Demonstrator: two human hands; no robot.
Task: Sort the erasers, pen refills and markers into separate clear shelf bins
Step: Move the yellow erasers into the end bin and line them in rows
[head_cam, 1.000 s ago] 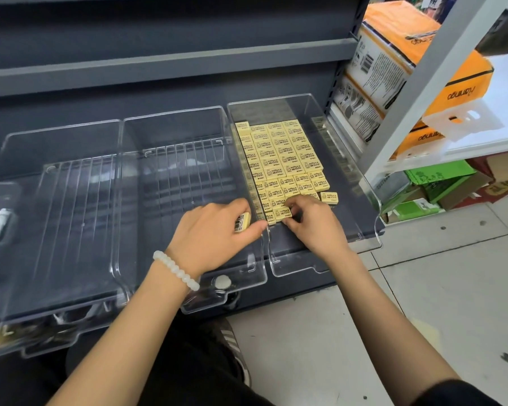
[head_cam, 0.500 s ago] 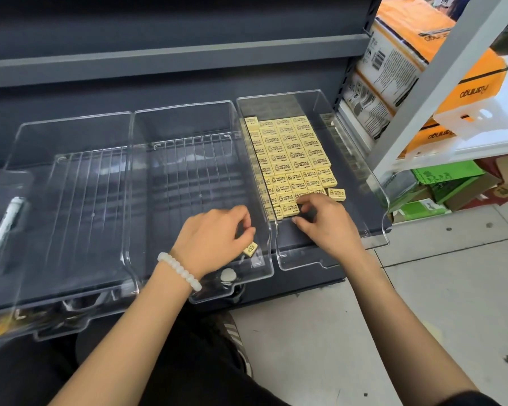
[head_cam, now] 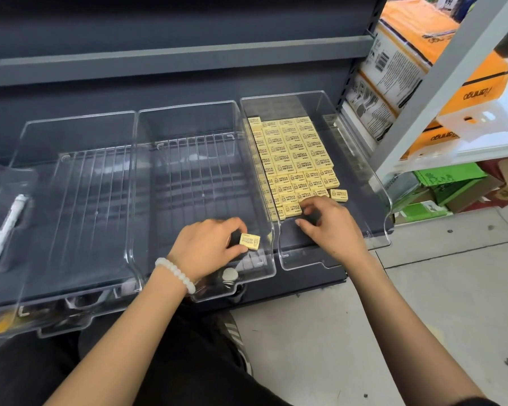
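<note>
1. Head view, erasers: the right-hand clear bin [head_cam: 361, 136] holds a tidy grid of yellow erasers [head_cam: 294, 153] laid flat along its left side, with one loose eraser [head_cam: 339, 195] just beside the front row. This part of the sort looks mostly done.
2. Head view, hands: the left hand [head_cam: 208, 250] pinches a single eraser [head_cam: 249, 241] between thumb and fingertips, over the front of the middle bin [head_cam: 188, 177]. The right hand [head_cam: 329, 224] rests in the right-hand bin with fingers loosely curled, fingertips touching the front row; I cannot tell whether it grips one.
3. Head view, what is left: the middle bin and the left bin [head_cam: 77, 183] hold no stock. A white marker [head_cam: 8, 227] lies in a bin at the far left. No pen refills show, so that sorting seems not yet begun.
</note>
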